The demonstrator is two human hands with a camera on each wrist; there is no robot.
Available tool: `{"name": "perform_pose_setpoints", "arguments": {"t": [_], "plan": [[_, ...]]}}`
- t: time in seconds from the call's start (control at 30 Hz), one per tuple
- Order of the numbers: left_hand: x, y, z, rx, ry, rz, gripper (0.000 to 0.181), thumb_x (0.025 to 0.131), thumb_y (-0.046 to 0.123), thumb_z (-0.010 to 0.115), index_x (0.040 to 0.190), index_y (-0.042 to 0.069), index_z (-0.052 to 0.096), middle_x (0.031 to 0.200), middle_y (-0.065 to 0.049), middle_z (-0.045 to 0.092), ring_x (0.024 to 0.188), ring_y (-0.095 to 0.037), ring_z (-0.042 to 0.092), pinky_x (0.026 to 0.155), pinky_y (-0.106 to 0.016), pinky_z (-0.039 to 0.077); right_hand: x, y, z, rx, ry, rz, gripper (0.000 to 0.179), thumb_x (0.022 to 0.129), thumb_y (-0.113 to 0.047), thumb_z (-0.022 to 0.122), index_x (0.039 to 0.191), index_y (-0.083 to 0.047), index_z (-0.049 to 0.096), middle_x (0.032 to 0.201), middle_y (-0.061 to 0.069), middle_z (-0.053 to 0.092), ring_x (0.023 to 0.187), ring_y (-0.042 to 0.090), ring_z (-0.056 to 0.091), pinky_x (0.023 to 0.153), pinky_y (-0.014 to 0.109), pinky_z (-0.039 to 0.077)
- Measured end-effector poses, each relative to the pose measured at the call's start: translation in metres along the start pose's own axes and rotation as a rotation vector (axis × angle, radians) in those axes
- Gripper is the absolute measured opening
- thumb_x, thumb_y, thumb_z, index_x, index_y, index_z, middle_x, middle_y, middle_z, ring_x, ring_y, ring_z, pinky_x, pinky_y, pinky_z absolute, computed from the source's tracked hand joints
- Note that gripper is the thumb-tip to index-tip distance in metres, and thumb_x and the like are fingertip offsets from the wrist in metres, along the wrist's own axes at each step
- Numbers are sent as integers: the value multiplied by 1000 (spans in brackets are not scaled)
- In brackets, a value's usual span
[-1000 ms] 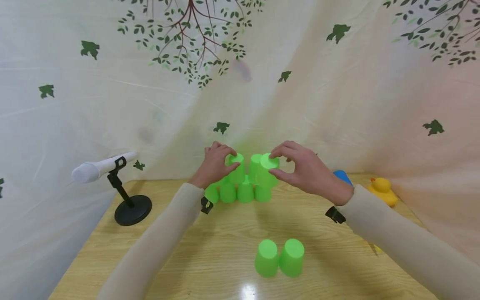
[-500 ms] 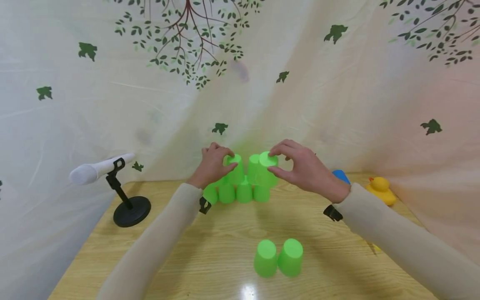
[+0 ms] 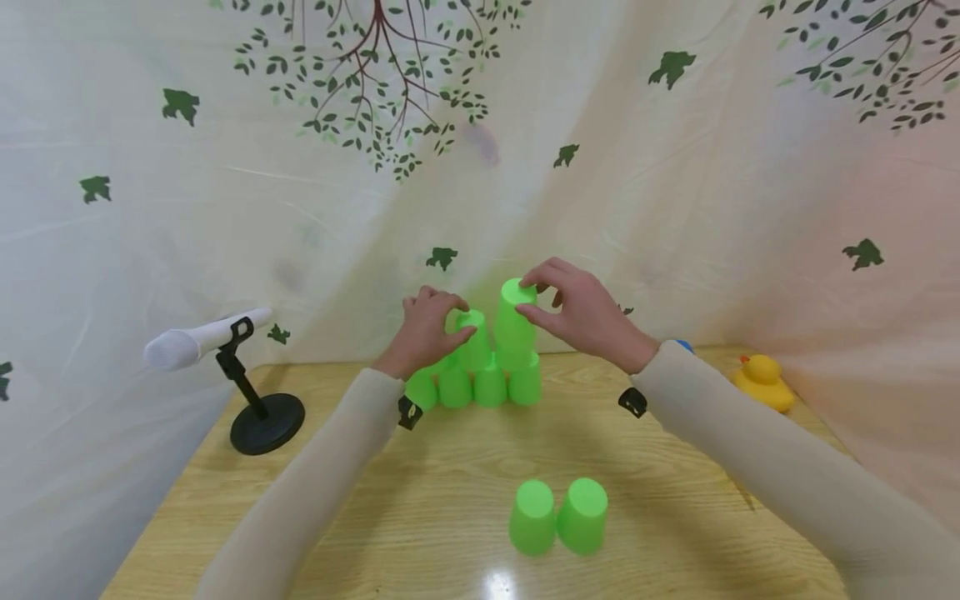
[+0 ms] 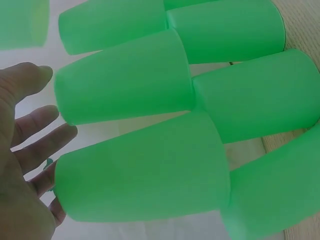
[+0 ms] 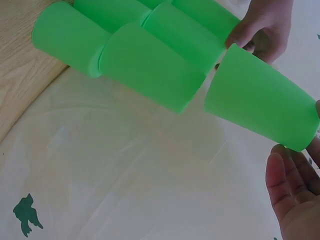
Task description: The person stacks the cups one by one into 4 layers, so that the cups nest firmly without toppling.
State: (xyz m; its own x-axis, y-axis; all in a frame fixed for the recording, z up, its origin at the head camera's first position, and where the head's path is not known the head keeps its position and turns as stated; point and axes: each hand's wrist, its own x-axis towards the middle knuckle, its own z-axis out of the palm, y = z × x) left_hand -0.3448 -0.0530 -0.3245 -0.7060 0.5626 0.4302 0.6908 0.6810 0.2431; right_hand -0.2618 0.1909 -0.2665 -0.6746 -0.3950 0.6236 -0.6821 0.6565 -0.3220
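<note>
Standing at the left of the table (image 3: 420,517), a black stand (image 3: 267,423) supports a white microphone (image 3: 198,340). The left hand (image 3: 425,333) curves around a second-row cup (image 3: 477,355); whether it grips cannot be told. An inverted green cup (image 3: 512,321), pinched in the right hand (image 3: 583,312), is just above the stack's (image 3: 491,388) right side. Two front cups (image 3: 533,521) stand side by side. A yellow duck (image 3: 762,380) sits at far right.

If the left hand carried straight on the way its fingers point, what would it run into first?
Most likely the middle second-tier green cup; the left hand is very close to its narrow end. Whether they already touch is hard to tell.
</note>
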Motion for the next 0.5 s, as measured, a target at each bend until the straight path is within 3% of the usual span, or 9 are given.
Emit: {"name": "perform_pose_setpoints", "arguments": {"t": [0.23, 0.5], "plan": [[-14, -9, -9, -26, 90, 40, 29, 86, 29, 69, 105, 8, 63, 112, -7, 58, 103, -27, 41, 83, -48, 29, 18, 7, 9, 17, -13, 83, 26, 88, -24, 69, 106, -7, 65, 103, 4, 60, 90, 18, 56, 67, 33, 49], [-31, -13, -23, -54, 167, 106, 26, 84, 23, 72, 102, 6, 64, 108, -5, 58, 101, -26, 41, 82, -49, 29, 26, 13, 17, 21, -37, 141, 27, 88, -24, 69, 108, -6, 64, 105, 4, 59, 92, 18, 56, 69, 30, 48]]}}
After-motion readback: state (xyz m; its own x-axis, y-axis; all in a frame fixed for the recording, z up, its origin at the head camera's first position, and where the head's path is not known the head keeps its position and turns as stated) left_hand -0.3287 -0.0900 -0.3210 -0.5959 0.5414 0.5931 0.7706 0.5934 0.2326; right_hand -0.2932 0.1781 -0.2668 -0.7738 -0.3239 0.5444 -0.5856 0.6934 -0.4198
